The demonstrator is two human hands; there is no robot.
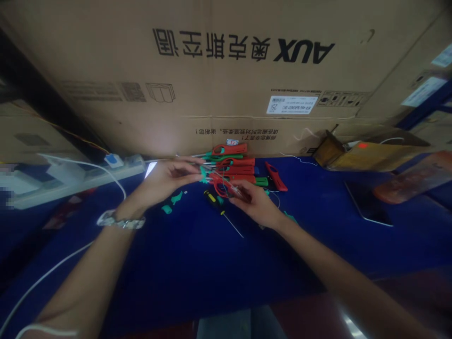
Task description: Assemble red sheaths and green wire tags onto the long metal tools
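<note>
My left hand (169, 179) pinches a small green plastic piece (204, 175) between thumb and fingers; a metal watch (120, 220) is on that wrist. My right hand (252, 200) is closed around a red-handled tool (222, 186) with thin wires at its tip, held against the green piece. Both hands meet above a blue table (197, 263), just in front of a pile of red and green tools (235, 165). A black-and-yellow screwdriver (221, 209) lies under my hands. Loose green parts (173, 201) lie near my left wrist.
A large cardboard box (226, 70) printed AUX stands behind the table. A white power strip (70, 181) with a cable lies at left. A phone (369, 205) and a brown box (370, 155) sit at right. A white cable (42, 278) crosses the lower left.
</note>
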